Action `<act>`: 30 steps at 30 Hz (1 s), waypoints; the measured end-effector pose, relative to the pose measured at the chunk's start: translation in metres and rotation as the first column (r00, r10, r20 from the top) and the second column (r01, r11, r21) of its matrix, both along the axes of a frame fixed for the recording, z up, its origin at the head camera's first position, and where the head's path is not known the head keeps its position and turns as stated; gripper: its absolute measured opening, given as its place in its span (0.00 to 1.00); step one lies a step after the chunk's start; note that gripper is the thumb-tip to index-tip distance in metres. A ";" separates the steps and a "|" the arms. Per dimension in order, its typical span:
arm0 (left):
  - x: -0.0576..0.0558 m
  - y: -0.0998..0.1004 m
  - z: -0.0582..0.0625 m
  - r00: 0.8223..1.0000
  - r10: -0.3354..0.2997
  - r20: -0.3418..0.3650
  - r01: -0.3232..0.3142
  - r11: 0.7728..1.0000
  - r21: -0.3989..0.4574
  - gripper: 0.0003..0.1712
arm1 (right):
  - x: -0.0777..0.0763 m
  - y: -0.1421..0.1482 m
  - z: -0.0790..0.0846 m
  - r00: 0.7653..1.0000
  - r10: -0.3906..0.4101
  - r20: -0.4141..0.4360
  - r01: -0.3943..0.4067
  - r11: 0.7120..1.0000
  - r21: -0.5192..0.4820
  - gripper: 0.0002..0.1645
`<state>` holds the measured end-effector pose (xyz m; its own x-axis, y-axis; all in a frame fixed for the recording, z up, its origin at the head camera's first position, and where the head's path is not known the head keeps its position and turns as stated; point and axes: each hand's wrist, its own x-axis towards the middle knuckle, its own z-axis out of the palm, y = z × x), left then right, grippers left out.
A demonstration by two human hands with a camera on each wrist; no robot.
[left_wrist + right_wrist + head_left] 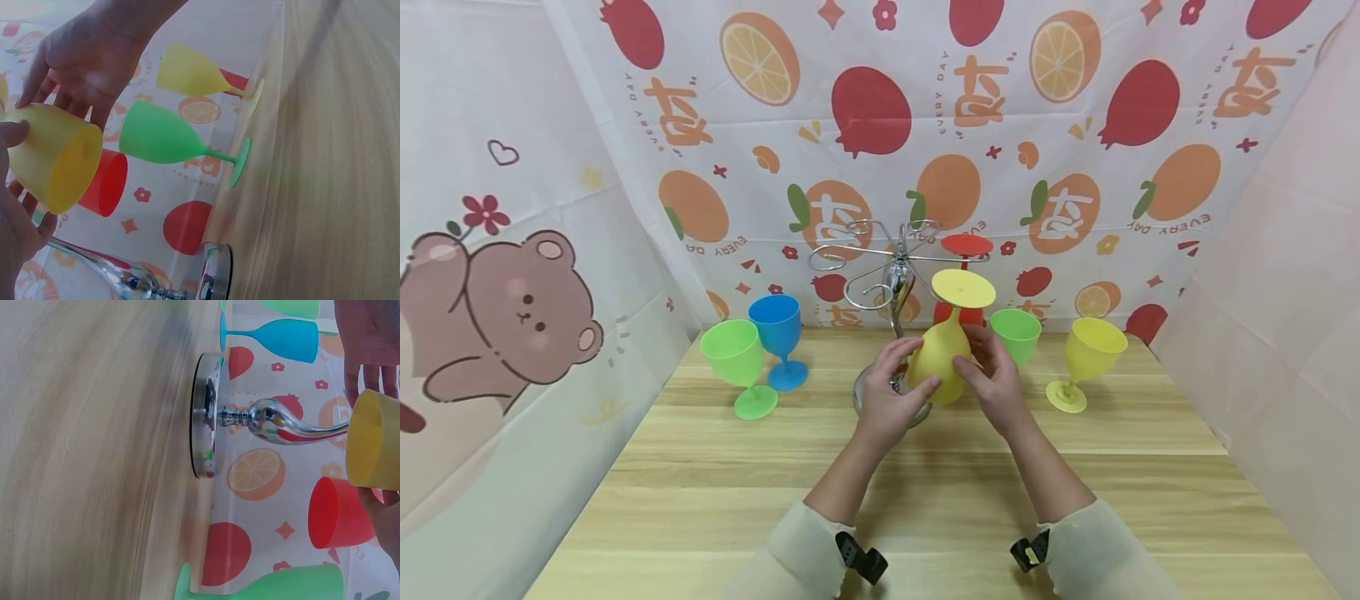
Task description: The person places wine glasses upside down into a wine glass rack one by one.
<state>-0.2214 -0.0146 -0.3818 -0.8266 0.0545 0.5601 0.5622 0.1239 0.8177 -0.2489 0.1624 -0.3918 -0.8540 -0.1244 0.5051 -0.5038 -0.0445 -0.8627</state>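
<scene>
Both hands hold a yellow goblet (942, 354) upside down, its round foot at the top and its bowl pointing down. My left hand (887, 402) grips the bowl from the left, and my right hand (997, 383) grips it from the right with the thumb on the near side. Just behind is a chrome goblet rack (898, 279) with looped wire arms. A red goblet (966, 244) hangs upside down at the rack's right side, partly covered by the yellow one. In the right wrist view the yellow bowl's open rim (362, 440) faces the table side.
On the wooden table (760, 508) stand upright goblets: light green (733, 354) and blue (777, 325) at left, green (1017, 333) and yellow (1093, 348) at right. The rack's round base (206, 415) rests on the tabletop. A fruit-print cloth (872, 108) hangs behind.
</scene>
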 end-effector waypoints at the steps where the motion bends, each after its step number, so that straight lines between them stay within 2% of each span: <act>1: 0.000 0.001 0.000 1.000 -0.005 0.006 0.005 1.000 0.000 0.29 | 0.000 0.001 0.000 1.000 -0.006 0.002 0.006 1.000 0.005 0.27; 7: -0.004 0.006 -0.003 1.000 -0.013 0.005 0.013 1.000 0.008 0.29 | -0.002 0.005 -0.002 1.000 -0.026 0.012 0.026 1.000 0.014 0.28; 16: -0.026 0.011 -0.029 1.000 -0.004 -0.010 0.005 1.000 0.010 0.31 | -0.004 0.009 -0.005 0.999 -0.033 0.022 0.033 0.999 0.026 0.28; 23: -0.027 0.010 -0.033 0.998 -0.010 -0.056 0.009 1.000 -0.004 0.32 | -0.005 0.010 -0.005 0.999 -0.039 0.031 0.038 0.999 0.032 0.28; 30: -0.027 0.009 -0.034 0.998 -0.012 -0.062 0.011 1.000 -0.015 0.31 | -0.006 0.010 -0.006 0.999 -0.039 0.030 0.038 0.999 0.031 0.29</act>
<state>-0.2481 -0.0054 -0.4155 -0.7897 0.0722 0.6092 0.6130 0.1288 0.7795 -0.2544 0.1722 -0.3980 -0.8735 -0.1065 0.4750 -0.4778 0.0011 -0.8785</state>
